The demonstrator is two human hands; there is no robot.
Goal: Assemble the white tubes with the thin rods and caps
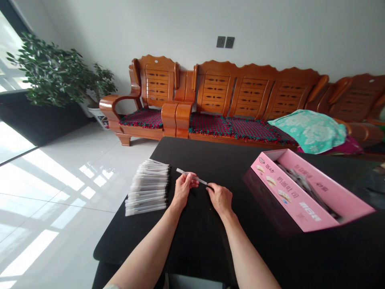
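Note:
Over the middle of the black table, my left hand (pixel 184 188) is closed around a slim whitish pen (pixel 182 171), which slants down to the right. At the pen's right end, the thumb and fingers of my right hand (pixel 220 196) are pinched together on its dark tip. Left of my hands lies a stack of several similar whitish pens (pixel 148 186), side by side with their dark ends pointing right. To the right stands an open pink box (pixel 282 192) with dark and greyish items inside, too blurred to make out.
The black table (pixel 198 241) has its left edge beside the pen stack. Behind it stand wooden benches (pixel 216 88) with patterned cushions and a turquoise cloth (pixel 313 130). A potted plant (pixel 60 74) is at the back left.

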